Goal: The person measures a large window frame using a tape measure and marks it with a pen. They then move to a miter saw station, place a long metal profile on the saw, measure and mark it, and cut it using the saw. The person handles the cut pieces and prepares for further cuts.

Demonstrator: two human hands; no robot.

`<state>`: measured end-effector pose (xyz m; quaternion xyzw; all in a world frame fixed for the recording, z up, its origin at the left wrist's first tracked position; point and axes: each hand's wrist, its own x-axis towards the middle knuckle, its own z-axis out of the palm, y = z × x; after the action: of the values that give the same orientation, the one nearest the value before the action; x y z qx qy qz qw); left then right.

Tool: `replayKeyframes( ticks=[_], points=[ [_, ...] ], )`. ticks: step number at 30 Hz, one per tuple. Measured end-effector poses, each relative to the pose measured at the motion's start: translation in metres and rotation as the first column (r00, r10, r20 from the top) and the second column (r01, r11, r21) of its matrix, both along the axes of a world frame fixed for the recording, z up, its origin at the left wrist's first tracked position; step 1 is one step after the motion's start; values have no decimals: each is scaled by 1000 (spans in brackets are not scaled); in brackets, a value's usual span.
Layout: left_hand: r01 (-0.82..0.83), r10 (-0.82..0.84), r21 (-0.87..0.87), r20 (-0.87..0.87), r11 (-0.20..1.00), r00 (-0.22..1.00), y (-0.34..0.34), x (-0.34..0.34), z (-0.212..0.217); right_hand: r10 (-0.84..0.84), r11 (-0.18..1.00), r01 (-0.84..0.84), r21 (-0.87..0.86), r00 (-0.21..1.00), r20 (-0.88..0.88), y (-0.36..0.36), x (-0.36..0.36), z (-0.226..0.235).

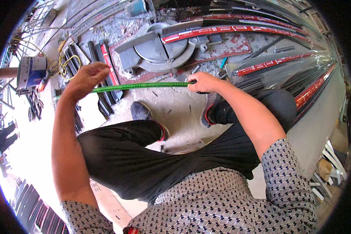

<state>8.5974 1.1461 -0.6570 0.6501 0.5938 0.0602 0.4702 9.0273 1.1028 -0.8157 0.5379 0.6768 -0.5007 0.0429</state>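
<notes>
Head view: a green strip stretched level between two hands, above the knees.

The left hand (pixel 85 80) pinches one end of the green strip (pixel 140 86); the right hand (pixel 203 82) is curled closed on the other end. Beyond them a grey mitre saw (pixel 160 46) sits on the concrete floor (pixel 175 109), beside clear-wrapped bundles of dark profiles (pixel 284 68) with long red labels, and a blue-and-white canister (pixel 30 71) stands far left.

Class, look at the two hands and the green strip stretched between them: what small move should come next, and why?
Probably lower the green strip onto the miter saw's table just beyond it. The left hand and right hand each grip one end, holding it taut and level above the floor, short of the saw and touching nothing.
</notes>
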Motion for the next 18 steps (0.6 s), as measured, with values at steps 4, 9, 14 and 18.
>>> replayKeyframes(
  ticks=[4, 9, 14, 18],
  points=[
    [-30, 31, 30, -34, 999, 999, -14, -18, -4, 60, 998, -58, -19, 993, 104, -1, -5, -23],
    [30, -46, -247, -60, 969, 997, -13, -40, -30, 50, 995, -37, -96, 990, 134, -13, -15, -55],
    [-12, 9, -157, -21, 988, 1000, 8, -41, -80, 87, 989, -105, 101, 982, 170, -17, -14, -96],
    [-46, 32, -159, -89, 986, 995, 4, -29, -136, 39, 978, -79, 192, 979, 201, -19, -14, -109]
  ],
)
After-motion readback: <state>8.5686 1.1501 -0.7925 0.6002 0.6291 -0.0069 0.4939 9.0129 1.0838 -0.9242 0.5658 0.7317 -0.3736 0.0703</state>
